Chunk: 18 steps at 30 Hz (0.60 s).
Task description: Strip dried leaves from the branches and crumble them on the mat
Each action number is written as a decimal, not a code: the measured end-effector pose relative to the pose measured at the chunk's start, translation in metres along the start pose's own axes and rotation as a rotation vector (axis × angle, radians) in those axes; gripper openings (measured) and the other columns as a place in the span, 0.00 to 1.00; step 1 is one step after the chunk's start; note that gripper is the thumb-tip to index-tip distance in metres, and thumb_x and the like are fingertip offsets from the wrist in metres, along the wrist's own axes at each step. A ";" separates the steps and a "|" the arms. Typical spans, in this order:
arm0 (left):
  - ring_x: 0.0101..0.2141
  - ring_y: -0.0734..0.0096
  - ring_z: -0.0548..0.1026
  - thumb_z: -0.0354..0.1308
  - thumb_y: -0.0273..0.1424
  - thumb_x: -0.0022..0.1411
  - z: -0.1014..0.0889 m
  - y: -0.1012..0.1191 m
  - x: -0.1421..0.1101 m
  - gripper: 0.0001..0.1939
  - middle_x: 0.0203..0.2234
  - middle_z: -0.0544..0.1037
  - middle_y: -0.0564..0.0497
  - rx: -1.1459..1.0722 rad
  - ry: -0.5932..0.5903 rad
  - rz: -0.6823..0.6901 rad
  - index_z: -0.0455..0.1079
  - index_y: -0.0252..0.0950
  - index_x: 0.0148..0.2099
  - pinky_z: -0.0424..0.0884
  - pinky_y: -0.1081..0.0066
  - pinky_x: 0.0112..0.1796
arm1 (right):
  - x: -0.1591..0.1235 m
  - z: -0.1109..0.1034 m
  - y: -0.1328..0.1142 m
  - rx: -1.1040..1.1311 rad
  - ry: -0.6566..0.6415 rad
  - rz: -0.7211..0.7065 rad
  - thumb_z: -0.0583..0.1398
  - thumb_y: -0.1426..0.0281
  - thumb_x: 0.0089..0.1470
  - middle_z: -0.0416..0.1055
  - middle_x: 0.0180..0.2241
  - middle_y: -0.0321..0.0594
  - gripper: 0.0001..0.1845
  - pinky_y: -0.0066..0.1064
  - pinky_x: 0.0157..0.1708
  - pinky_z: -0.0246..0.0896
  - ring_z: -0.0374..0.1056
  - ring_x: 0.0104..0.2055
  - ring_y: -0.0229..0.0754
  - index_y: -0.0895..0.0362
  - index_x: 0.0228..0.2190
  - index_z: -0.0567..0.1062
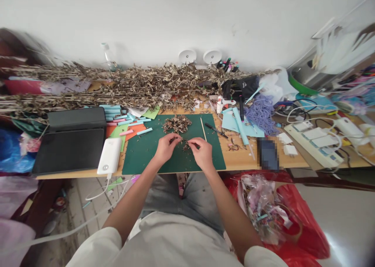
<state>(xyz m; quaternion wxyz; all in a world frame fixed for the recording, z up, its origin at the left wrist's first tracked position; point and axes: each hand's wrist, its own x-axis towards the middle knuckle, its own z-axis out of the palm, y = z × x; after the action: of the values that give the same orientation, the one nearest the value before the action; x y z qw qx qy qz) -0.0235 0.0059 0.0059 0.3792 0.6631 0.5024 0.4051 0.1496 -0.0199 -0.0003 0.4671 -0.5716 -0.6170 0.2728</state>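
Both hands are over a green cutting mat (pixel 143 151) at the table's front. My left hand (pixel 166 147) is closed in a pinch, its fingertips at a small bit of dried plant. Facing it, my right hand (pixel 201 151) also pinches, with a small clump of dried leaves (pixel 185 145) at its fingertips. The two sets of fingertips are a short gap apart. Just beyond them a pile of dried brown leaves (pixel 177 124) lies on the mat. Small crumbs are scattered round it. A thin pale stick (pixel 203 129) and a dark pen-like tool (pixel 216 130) lie to the right.
Long dried plant stalks (pixel 140 85) stretch along the back. At left are a black tablet case (pixel 70 149) and a white power bank (pixel 109 156). Rightward lie purple yarn (pixel 262 114), a glue gun (pixel 225 103) and a power strip (pixel 315 146). A red bag (pixel 304 216) of scraps stands below.
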 end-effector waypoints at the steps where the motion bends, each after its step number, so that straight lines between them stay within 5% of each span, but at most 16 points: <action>1: 0.34 0.68 0.74 0.57 0.36 0.61 0.002 -0.001 0.000 0.10 0.31 0.77 0.49 -0.003 0.013 0.019 0.76 0.37 0.36 0.67 0.72 0.34 | -0.001 0.001 0.002 -0.006 -0.017 -0.008 0.58 0.71 0.53 0.77 0.33 0.39 0.08 0.33 0.36 0.66 0.71 0.34 0.42 0.54 0.29 0.79; 9: 0.30 0.68 0.74 0.60 0.37 0.58 0.007 -0.010 0.004 0.11 0.32 0.80 0.47 -0.068 0.121 -0.066 0.78 0.36 0.37 0.69 0.70 0.32 | 0.005 -0.004 0.005 -0.207 -0.014 -0.096 0.54 0.69 0.59 0.76 0.36 0.44 0.14 0.38 0.44 0.65 0.70 0.40 0.46 0.54 0.36 0.80; 18: 0.25 0.75 0.73 0.68 0.39 0.49 0.011 0.003 0.006 0.15 0.25 0.77 0.51 -0.520 -0.004 -0.199 0.75 0.33 0.34 0.71 0.73 0.30 | 0.015 -0.001 -0.015 0.269 -0.137 -0.004 0.62 0.66 0.52 0.76 0.40 0.41 0.16 0.32 0.37 0.71 0.73 0.36 0.41 0.51 0.44 0.79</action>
<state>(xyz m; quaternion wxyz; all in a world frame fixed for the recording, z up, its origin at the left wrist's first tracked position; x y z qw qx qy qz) -0.0111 0.0103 0.0048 0.5756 0.4915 0.4437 0.4799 0.1455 -0.0085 0.0174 0.4966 -0.4826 -0.6067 0.3903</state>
